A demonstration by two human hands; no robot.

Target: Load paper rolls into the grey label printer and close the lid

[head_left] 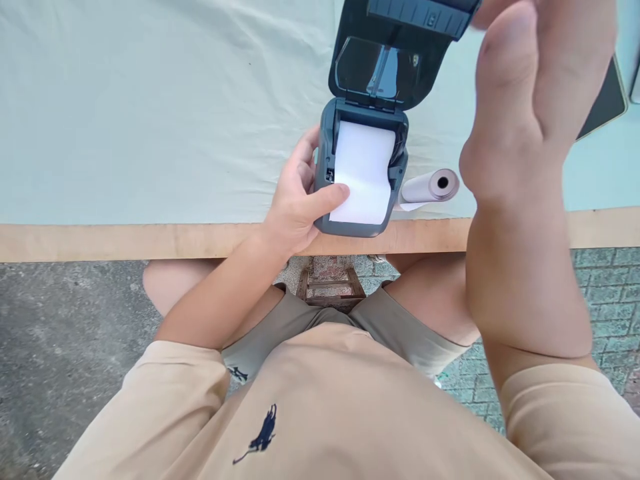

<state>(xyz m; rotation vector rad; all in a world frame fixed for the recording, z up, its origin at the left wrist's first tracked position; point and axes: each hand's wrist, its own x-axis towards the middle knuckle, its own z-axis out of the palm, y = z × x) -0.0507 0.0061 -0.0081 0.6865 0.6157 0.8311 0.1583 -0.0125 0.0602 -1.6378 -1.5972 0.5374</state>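
A dark grey portable printer [327, 212] is tilted above the table's front edge with its cover open. My left hand [296, 193] grips its left side, and the thumb presses on a white strip of paper [365, 157] lying in the paper bay. The printer's lid [425, 83], with a clear window, swings up and away at the top. Raised at the upper right, my right hand [525, 87] has its fingers curled at the lid's upper right corner; the frame's edge cuts off part of them. A white paper roll [423, 187] rests on the table just right of the printer.
A pale cloth [150, 120] covers the table, whose wooden front edge [125, 241] runs across the view. A dark flat device [605, 103] lies at the far right, partly behind my right arm. My legs are under the table, by a wooden stool [330, 290].
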